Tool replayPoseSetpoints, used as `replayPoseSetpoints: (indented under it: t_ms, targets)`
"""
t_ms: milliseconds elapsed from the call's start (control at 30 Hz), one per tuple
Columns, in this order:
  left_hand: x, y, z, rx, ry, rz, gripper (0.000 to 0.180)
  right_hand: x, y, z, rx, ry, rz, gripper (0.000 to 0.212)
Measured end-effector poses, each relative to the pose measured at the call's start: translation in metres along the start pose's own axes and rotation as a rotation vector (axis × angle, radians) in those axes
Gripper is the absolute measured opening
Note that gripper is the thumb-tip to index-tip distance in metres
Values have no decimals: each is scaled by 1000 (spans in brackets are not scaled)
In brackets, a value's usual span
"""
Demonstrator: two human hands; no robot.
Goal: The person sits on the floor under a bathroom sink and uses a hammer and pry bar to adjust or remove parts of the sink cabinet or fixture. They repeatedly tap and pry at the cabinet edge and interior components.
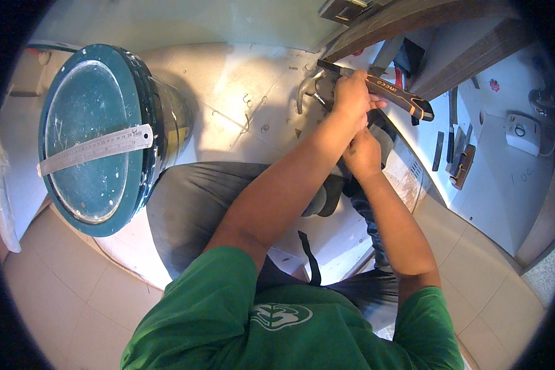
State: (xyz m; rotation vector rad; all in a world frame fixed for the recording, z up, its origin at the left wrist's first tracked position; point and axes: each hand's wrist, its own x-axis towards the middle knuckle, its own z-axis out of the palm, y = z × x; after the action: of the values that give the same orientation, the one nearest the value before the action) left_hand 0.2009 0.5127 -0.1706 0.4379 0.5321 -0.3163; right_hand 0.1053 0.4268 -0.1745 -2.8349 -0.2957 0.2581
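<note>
My left hand (350, 98) is closed around a long tool with a black-and-orange handle (401, 97) and a narrow dark blade-like end at its upper left. My right hand (364, 154) is closed just below, against the left wrist; what it grips, if anything, is hidden. Beside my left hand is a claw hammer (307, 90), its shaft passing out of sight behind my left forearm. Bent wires or hooks (246, 123) and small metal bits lie on the light surface near it.
At left stands a bucket with a green lid (86, 117), a metal ruler (98, 150) lying across it. To the right, a white panel (505, 185) carries dark strip-shaped tools (438, 151) and a brown-handled tool (464, 166). A dark wooden frame (468, 58) rises at upper right.
</note>
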Motion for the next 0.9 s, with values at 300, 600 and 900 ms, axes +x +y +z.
replayPoseSetpoints:
  t_ms: [300,600,900]
  targets:
    - [4,0,1,16,13,0,29,-17,2,0,49,-24,58,20]
    - [2,-1,2,-34,1,-2,29,-26,15,7,9,35,-17,24]
    - [-1,1,2,-7,-15,4,29,-30,18,6,17,95,-33,24]
